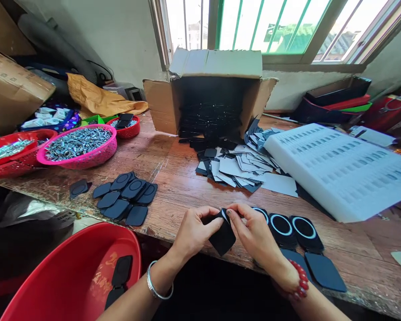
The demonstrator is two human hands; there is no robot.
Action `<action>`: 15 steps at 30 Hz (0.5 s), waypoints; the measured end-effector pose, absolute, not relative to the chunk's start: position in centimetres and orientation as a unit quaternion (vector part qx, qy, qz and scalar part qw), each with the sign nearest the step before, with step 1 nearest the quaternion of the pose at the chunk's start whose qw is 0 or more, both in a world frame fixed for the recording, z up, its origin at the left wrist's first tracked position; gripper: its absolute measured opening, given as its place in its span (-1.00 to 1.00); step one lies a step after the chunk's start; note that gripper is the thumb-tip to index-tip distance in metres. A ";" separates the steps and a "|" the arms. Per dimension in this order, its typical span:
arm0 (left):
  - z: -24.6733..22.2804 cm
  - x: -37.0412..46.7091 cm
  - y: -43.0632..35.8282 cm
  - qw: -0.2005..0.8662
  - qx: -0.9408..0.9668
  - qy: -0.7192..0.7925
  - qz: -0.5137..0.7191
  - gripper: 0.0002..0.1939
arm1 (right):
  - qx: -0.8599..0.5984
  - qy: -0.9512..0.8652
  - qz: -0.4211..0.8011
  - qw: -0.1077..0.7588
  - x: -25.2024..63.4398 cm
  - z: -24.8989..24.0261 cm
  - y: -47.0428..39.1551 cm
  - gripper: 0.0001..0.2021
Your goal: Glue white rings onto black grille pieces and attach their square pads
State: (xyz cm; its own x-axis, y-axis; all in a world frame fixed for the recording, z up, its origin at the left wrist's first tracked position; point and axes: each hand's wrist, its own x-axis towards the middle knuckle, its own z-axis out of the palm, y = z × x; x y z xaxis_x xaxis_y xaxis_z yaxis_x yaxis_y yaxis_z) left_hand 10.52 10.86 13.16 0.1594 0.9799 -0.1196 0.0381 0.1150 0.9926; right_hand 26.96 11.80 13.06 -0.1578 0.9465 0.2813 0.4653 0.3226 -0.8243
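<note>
Near the table's front edge, my left hand [195, 229] pinches a black square piece [223, 236] at its upper left. My right hand [252, 227] has thumb and index finger closed on the top corner of the same piece, where a thin white strip shows. Just right of my right hand lie black folding pads with white rings [281, 224], partly hidden by that hand. A pile of dark rounded square pads [122, 196] rests to the left. Beyond my hands is a heap of white and black sheets [237, 166].
An open cardboard box [160, 104] holding black pieces stands at the back. A white foam tray [337, 165] is at right. Pink basket [76, 162] of metal parts sits left, beside red baskets [20, 165]. A red tub [63, 263] stands below the table's left edge.
</note>
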 end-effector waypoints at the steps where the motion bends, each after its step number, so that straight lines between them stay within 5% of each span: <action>1: 13.1 10.6 11.0 0.573 0.506 0.489 0.421 -0.83 | -0.517 -0.677 0.317 0.419 27.5 12.8 12.0 -0.78; 6: 12.6 10.1 11.8 0.615 0.438 0.489 0.437 -0.80 | -0.590 -0.471 0.417 0.507 31.7 11.9 13.7 -0.66; 10: 12.4 9.5 12.3 0.579 0.414 0.527 0.464 -0.81 | -0.586 -0.312 0.341 0.665 34.3 13.1 14.1 -0.61; 15: 11.8 11.4 12.1 0.620 0.423 0.505 0.427 -0.63 | -0.481 -0.398 0.271 0.733 30.9 15.0 11.7 -0.81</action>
State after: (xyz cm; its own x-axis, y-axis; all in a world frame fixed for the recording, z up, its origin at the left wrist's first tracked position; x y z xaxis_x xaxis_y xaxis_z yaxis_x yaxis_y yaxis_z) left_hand 11.42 12.10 11.77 0.1262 0.9561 -0.2647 -0.1014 0.2778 0.9553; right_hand 30.88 11.69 14.98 0.5364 0.7796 0.3232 -0.0131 0.3906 -0.9205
